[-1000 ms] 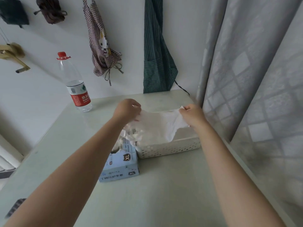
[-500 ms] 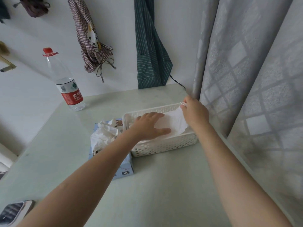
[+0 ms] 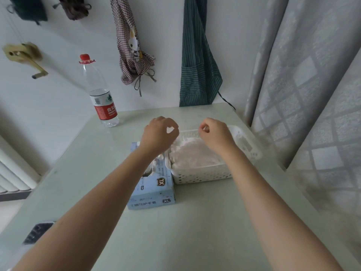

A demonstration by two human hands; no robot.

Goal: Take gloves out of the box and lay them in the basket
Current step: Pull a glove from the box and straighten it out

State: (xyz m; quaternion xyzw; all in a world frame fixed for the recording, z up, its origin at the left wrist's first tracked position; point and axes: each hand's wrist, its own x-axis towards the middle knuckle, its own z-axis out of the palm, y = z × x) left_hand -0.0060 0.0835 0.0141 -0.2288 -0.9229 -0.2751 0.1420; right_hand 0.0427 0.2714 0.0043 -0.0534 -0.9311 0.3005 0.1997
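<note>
Both hands hover over the basket and box on the pale green surface [image 3: 195,222].

Head view: the left hand [image 3: 159,133] and right hand [image 3: 215,133] have fingers loosely curled, holding nothing. Thin white gloves [image 3: 195,153] lie inside the white perforated plastic basket [image 3: 205,175], which touches the light-blue cardboard glove box [image 3: 154,189].

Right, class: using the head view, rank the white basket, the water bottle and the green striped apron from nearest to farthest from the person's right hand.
From the right hand:
1. White basket, directly under and in front of the hand.
2. Green striped apron, hanging on the wall behind the table, slightly to the left.
3. Water bottle, standing far left, near the table's back edge.
</note>
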